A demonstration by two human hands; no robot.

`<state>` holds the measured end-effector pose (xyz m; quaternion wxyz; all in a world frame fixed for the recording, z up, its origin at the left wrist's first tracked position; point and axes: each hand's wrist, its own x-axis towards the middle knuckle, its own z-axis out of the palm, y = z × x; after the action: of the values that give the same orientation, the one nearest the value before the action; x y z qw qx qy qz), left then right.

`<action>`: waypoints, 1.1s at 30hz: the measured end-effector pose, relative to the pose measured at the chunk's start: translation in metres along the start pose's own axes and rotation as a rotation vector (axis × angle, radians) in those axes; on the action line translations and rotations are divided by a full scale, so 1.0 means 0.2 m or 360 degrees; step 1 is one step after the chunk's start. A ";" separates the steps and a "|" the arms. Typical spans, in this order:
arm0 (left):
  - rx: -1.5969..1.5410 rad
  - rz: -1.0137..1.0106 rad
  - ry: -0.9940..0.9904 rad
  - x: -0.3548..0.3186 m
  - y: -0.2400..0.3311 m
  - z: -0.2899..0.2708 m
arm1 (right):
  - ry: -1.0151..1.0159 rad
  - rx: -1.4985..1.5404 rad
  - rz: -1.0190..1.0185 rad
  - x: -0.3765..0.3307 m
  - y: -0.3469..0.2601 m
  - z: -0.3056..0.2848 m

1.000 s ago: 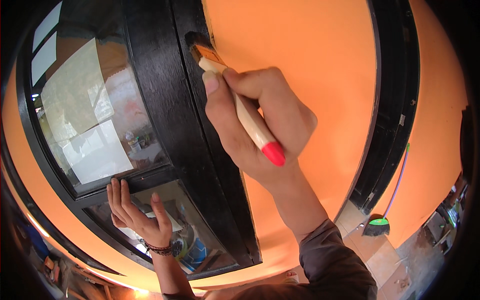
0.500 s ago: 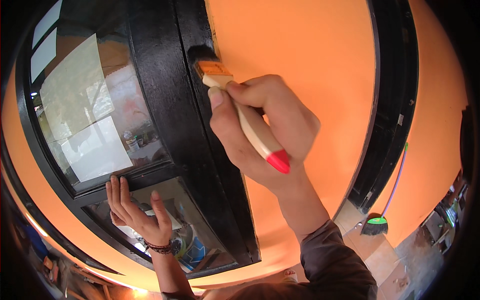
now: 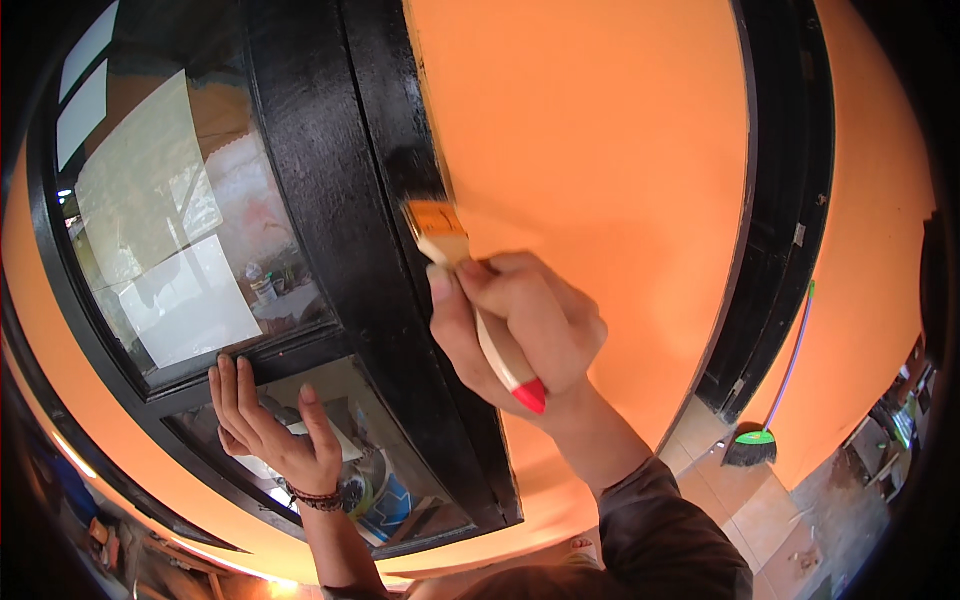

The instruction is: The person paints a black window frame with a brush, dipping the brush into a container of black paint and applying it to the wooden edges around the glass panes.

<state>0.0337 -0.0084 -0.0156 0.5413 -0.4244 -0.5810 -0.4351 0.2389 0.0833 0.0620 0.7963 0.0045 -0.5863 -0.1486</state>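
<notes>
Head view: at centre frame, the right hand [image 3: 525, 335] is clenched around a paintbrush [image 3: 470, 290] with a pale wooden handle (its tip red), bristles dark with black paint and pressed to the black window frame [image 3: 350, 230] where it meets the orange wall [image 3: 600, 150]. At lower left, the left hand [image 3: 268, 428], fingers spread and flat, rests against the frame's crossbar and the lower glass pane [image 3: 180, 220]; a beaded bracelet [image 3: 320, 497] circles its wrist. At lower right, a green-headed broom [image 3: 765, 430] leans against the wall.
</notes>
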 end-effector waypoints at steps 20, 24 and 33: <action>0.0027 -0.0004 0.0010 0.00 0.00 0.02 | 0.0080 -0.0081 0.0028 0.04 0.00 -0.01; 0.0026 0.0010 0.0007 0.00 0.00 0.02 | 0.0120 0.0028 0.0059 0.04 -0.02 -0.02; 0.0019 0.0024 0.0029 0.00 0.00 0.02 | 0.0039 0.0010 0.0046 0.05 -0.01 -0.03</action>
<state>0.0327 -0.0049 -0.0157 0.5525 -0.4216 -0.5754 -0.4313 0.2477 0.0781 0.0699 0.8055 0.0004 -0.5770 -0.1351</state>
